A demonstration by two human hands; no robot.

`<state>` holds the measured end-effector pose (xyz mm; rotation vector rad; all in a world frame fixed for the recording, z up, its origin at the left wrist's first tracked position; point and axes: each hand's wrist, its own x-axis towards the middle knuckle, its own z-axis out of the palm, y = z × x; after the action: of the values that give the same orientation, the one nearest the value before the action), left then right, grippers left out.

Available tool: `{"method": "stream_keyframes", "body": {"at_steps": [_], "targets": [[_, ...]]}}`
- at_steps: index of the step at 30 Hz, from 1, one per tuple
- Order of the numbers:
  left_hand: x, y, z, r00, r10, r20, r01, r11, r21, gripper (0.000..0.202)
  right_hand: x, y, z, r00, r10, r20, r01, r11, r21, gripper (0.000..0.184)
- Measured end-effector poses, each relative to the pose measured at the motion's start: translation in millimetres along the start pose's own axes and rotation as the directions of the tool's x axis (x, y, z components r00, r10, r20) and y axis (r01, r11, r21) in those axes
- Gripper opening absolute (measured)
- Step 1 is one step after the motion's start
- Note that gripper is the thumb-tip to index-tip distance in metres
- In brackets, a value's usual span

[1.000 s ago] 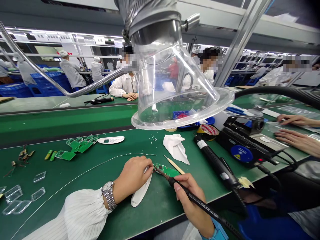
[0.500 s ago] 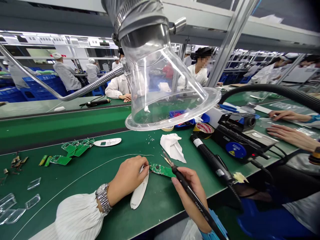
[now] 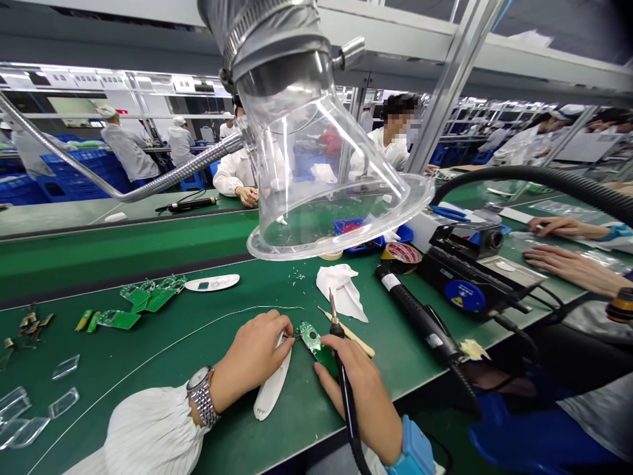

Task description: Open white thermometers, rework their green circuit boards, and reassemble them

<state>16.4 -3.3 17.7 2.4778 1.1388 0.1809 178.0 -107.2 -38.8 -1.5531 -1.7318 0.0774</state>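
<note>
My left hand [image 3: 254, 348] is closed over the upper end of a white plastic shell [image 3: 271, 392], which hangs out below the fingers. Dark thin leads show between its fingertips and a green circuit board [image 3: 310, 336]. A soldering iron [image 3: 347, 402] lies in my right hand [image 3: 368, 392], its bare tip pointing up and away from the board. Thumb and fingers of that same hand also pinch the board's near end. Just behind the right hand a cream-coloured pointed stick [image 3: 359, 340] rests on the mat, beside a crumpled white tissue [image 3: 341, 290].
A clear fume hood [image 3: 341, 247] hangs over the bench. Spare circuit boards [image 3: 119, 318], another white shell [image 3: 212, 282] and clear plastic pieces [image 3: 64, 402] lie left. Solder wire [image 3: 163, 346] crosses the mat. Right stand a black electric screwdriver [image 3: 415, 313] and a co-worker's hands [image 3: 568, 264].
My right hand has moved left and turned, taking the circuit board's near end between thumb and fingers. The iron now points more upright. The board has rotated; the left hand stays nearly in place.
</note>
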Motion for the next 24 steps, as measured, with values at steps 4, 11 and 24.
{"method": "stream_keyframes", "body": {"at_steps": [4,11,24], "targets": [[1,0,0.0,1.0,0.0,-0.004,0.0,1.0,0.007,0.017,-2,-6,-2,1.0,-0.003,-0.03,0.004,1.0,0.026,0.022],[0,-1,0.0,1.0,0.012,-0.008,-0.011,1.0,0.016,0.017,-4,-1,-17,0.965,0.25,-0.077,-0.216,0.926,0.309,0.024],[1,-3,1.9,1.0,0.017,-0.014,-0.017,1.0,0.019,0.017,-4,-1,-15,0.914,0.392,0.105,-0.387,0.765,0.514,0.015]]}}
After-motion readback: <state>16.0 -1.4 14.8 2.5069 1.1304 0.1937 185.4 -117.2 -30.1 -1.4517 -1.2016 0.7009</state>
